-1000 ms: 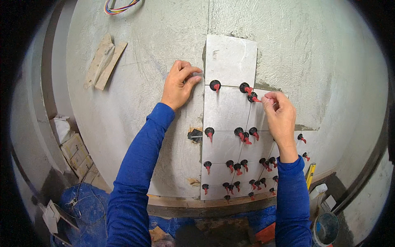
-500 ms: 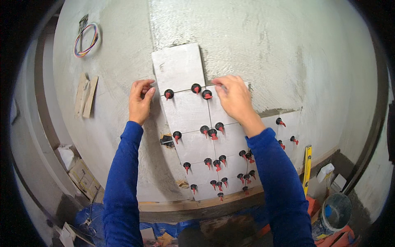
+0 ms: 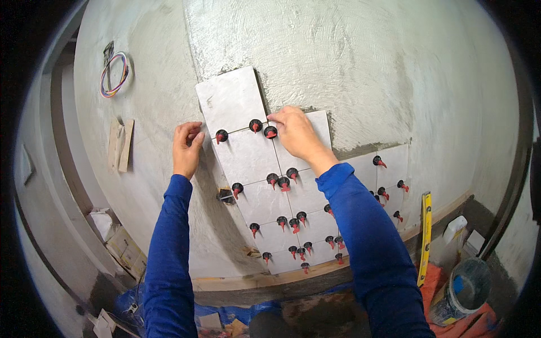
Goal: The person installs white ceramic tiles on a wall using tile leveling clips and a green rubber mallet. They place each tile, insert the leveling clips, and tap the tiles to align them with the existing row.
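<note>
The top wall tile [image 3: 232,97], pale grey and square, stands alone above the rows of set tiles [image 3: 251,153]. Along its lower joint sit black round levelling clips with red handles: one clip [image 3: 221,136] at the left, another clip [image 3: 256,125] near its right corner, and a third clip [image 3: 270,132] just below. My right hand [image 3: 297,132] is closed, thumb and fingertips together beside the tile's lower right corner; whatever they pinch is hidden. By the tile's left edge, my left hand [image 3: 187,149] hovers with loosely bent fingers, thumb apart, holding nothing.
Wet combed adhesive [image 3: 338,62] covers the wall above and to the right. Coiled wires [image 3: 114,74] hang at the upper left. A yellow spirit level [image 3: 425,239] leans at the right near a bucket [image 3: 462,290]. A wooden batten [image 3: 236,283] runs below the tiles.
My right hand has moved left and closed in on the top tile's lower right corner. My left hand has lowered slightly beside the tile. The whole view has shifted a little.
</note>
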